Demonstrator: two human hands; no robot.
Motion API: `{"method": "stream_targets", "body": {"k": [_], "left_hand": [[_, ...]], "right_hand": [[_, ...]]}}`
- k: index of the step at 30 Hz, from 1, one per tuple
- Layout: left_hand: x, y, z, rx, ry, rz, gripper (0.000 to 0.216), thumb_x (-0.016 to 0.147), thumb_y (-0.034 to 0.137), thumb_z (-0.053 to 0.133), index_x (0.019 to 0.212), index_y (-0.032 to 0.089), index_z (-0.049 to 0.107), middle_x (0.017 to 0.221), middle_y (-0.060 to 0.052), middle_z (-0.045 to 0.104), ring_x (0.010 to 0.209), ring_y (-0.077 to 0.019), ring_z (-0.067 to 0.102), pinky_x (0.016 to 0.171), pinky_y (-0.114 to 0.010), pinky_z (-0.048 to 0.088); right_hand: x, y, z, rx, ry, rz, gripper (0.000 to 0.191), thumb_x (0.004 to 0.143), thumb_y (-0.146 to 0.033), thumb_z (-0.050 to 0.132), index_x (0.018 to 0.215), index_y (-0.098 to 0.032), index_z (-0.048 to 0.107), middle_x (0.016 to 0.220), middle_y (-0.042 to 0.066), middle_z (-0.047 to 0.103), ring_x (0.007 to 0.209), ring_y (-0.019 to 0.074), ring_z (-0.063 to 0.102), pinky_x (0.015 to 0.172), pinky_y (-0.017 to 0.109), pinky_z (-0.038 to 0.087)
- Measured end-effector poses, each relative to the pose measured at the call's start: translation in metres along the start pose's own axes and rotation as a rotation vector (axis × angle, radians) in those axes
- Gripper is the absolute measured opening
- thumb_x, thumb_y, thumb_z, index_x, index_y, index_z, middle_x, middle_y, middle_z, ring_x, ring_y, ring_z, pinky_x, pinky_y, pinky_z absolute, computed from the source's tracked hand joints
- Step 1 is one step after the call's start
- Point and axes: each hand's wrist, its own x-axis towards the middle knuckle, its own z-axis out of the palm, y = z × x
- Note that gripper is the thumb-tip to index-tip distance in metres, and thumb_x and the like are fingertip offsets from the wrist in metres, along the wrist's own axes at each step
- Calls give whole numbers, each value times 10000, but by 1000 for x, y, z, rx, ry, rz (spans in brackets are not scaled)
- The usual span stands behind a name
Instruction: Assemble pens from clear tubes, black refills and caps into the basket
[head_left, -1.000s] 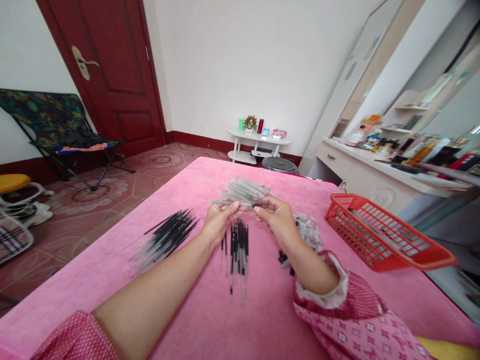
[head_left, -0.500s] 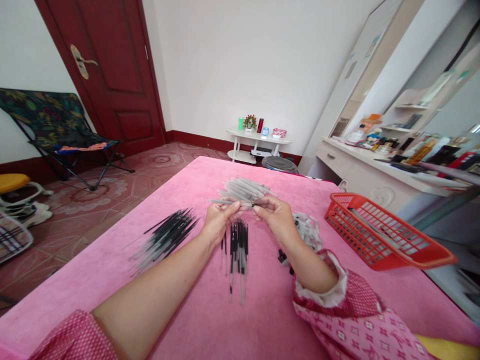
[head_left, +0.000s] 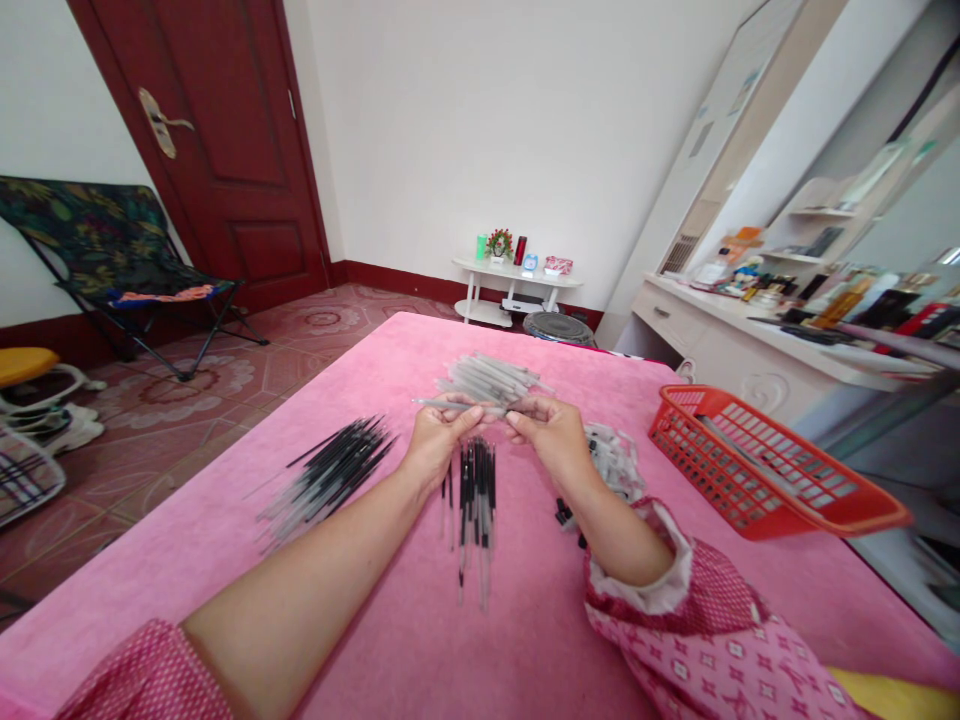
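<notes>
Over the far half of a table [head_left: 405, 640] spread with pink cloth, two bare hands hold a thin grey rod [head_left: 433, 403] roughly level, crosswise to the viewer. The left hand [head_left: 444, 435] is closed in a pinch, thumb against fingers, around the rod, whose slender left end projects beyond the knuckles. The right hand [head_left: 551, 428] is likewise drawn into a pinch at the rod's right end; a dark spot between its fingertips is too small to identify. Just behind the hands lies a heap of pale rods [head_left: 491, 377], roughly aligned. Nearer the viewer, between the forearms, a small group of black-and-grey rods [head_left: 478, 490] lies pointing toward the viewer; to the left, a larger bundle of dark rods [head_left: 341, 460] is set obliquely. Beside the right forearm, and partly hidden by it, are a pile of translucent pieces [head_left: 615, 460] and several small black pieces [head_left: 564, 514]. At the right edge of the cloth is a red lattice basket [head_left: 874, 515] containing greyish elongated items. Beyond the table stands a low white stand [head_left: 484, 268].
</notes>
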Motion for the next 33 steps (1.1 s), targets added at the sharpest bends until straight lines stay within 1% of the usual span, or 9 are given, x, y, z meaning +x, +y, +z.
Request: {"method": "stream_targets", "body": {"k": [5, 8, 10, 14, 17, 20, 25, 30, 33], "left_hand": [[-2, 0, 2, 26, -30, 14, 343, 591, 225, 775, 814, 133, 531, 855, -87, 713, 723, -166, 681, 694, -247, 528], [-2, 0, 2, 26, -33, 23, 329, 608, 215, 764, 824, 131, 531, 849, -86, 713, 727, -165, 681, 694, -249, 530], [-1, 0, 1, 17, -17, 29, 328, 609, 224, 764, 827, 125, 540, 838, -83, 712, 716, -161, 680, 690, -248, 530], [1, 0, -1, 3, 9, 27, 356, 579, 257, 781, 821, 120, 559, 824, -77, 713, 702, -162, 679, 677, -246, 529], [0, 0, 0, 5, 2, 14, 344, 585, 247, 779, 819, 127, 555, 819, -69, 714, 699, -159, 679, 678, -243, 529], [-1, 0, 1, -1, -9, 1, 324, 601, 230, 770, 820, 128, 554, 796, -63, 714, 684, -149, 676, 665, -232, 530], [0, 1, 1, -34, 11, 3, 338, 580, 243, 783, 810, 123, 566, 789, -62, 713, 678, -149, 675, 675, -235, 529], [0, 1, 0, -31, -9, 0, 316, 596, 237, 774, 807, 125, 567, 804, -68, 715, 702, -153, 677, 689, -241, 527], [0, 0, -1, -36, 3, 8, 315, 603, 233, 771, 818, 124, 570, 791, -60, 713, 691, -145, 675, 679, -232, 527]], "right_hand": [[-1, 6, 1, -162, -27, -50, 362, 737, -483, 550, 589, -152, 549, 490, 15, 564, 379, 124, 522, 376, 233, 414], [-1, 7, 0, -248, -85, -65, 420, 789, -505, 468, 561, -157, 522, 479, 12, 535, 355, 113, 493, 351, 223, 374], [0, 4, -1, -259, -122, -62, 369, 784, -493, 481, 626, -164, 528, 531, 12, 561, 378, 121, 514, 356, 227, 384], [2, 1, -2, -200, -118, -97, 239, 689, -383, 629, 785, -195, 517, 663, -3, 610, 474, 137, 566, 414, 240, 438], [2, 1, -3, -224, -164, -121, 224, 730, -400, 585, 691, -189, 520, 563, -14, 574, 454, 127, 537, 446, 242, 431], [2, 2, -4, -292, -202, -115, 391, 828, -483, 424, 602, -179, 520, 504, -1, 545, 420, 119, 506, 436, 241, 399], [1, 1, -5, -291, -156, -179, 259, 727, -438, 600, 702, -189, 535, 586, -18, 583, 466, 117, 520, 461, 230, 402], [0, 0, -4, -345, -211, -147, 423, 840, -496, 406, 583, -179, 518, 498, -2, 548, 415, 116, 499, 447, 239, 383], [0, 0, -4, -365, -157, -186, 293, 784, -446, 524, 655, -183, 525, 545, -12, 575, 434, 118, 510, 450, 234, 382]]}}
